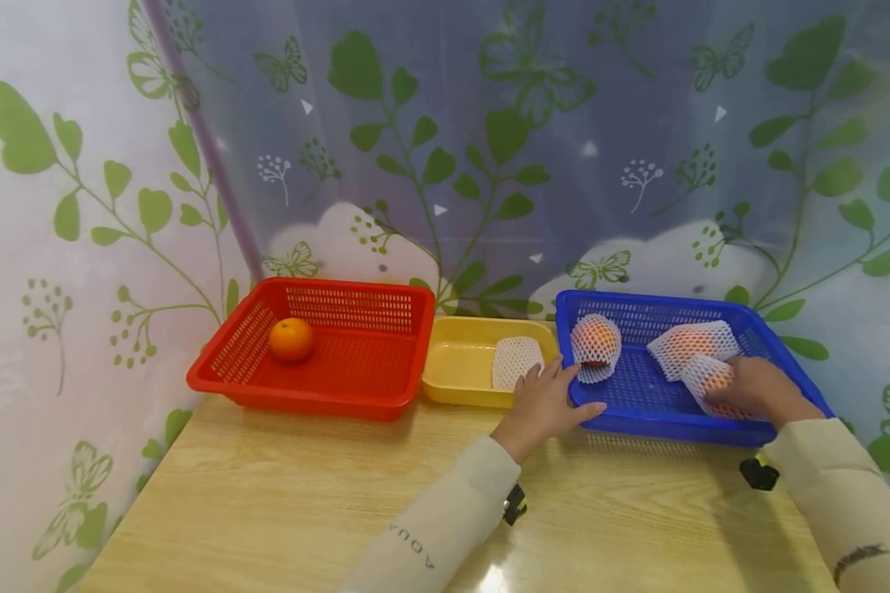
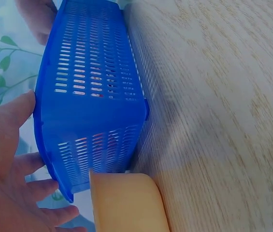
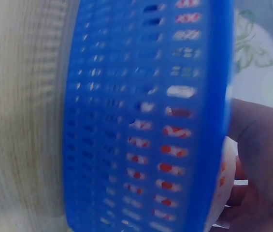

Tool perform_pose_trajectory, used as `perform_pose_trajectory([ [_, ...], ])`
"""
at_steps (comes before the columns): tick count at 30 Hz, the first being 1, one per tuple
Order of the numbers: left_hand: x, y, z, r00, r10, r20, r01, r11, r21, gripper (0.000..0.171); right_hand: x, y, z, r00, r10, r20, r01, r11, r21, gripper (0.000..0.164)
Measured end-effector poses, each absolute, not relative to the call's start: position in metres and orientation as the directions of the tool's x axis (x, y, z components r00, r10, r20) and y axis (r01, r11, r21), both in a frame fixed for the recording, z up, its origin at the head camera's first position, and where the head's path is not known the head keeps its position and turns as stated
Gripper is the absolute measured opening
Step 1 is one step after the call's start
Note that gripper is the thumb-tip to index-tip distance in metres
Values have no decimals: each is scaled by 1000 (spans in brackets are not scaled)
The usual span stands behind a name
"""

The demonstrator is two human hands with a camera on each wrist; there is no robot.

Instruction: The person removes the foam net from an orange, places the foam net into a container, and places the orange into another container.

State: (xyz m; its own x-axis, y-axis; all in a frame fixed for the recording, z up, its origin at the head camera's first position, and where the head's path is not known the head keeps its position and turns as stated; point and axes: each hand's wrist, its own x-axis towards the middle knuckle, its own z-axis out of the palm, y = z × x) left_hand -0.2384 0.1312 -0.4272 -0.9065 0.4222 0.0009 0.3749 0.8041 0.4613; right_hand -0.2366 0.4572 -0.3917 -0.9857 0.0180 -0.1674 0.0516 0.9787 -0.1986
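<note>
My right hand reaches into the blue basket and grips an orange-coloured fruit in a white foam net. Its fingers curl down over the fruit, partly hidden behind the basket wall in the right wrist view. Two more netted fruits lie in that basket: one just behind the gripped one, the other at the left end. At the basket's front left corner is my left hand, fingers spread; in the left wrist view its thumb and fingertips lie right at the blue rim.
Left of the blue basket stands a small yellow tray with a flattened white foam net in it. Further left, a red basket holds one bare orange. A printed curtain hangs behind the wooden table.
</note>
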Motion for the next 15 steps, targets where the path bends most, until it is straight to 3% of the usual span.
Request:
perform_pose_trajectory([
  [7, -239, 131, -430, -904, 428, -1, 377, 798, 469, 75, -234, 441, -386, -999, -29, -40, -20, 976, -218, 87],
  [15, -240, 131, -433, -898, 440, 17, 397, 792, 464, 76, -227, 408, -380, -993, -65, 103, -94, 947, -308, 87],
])
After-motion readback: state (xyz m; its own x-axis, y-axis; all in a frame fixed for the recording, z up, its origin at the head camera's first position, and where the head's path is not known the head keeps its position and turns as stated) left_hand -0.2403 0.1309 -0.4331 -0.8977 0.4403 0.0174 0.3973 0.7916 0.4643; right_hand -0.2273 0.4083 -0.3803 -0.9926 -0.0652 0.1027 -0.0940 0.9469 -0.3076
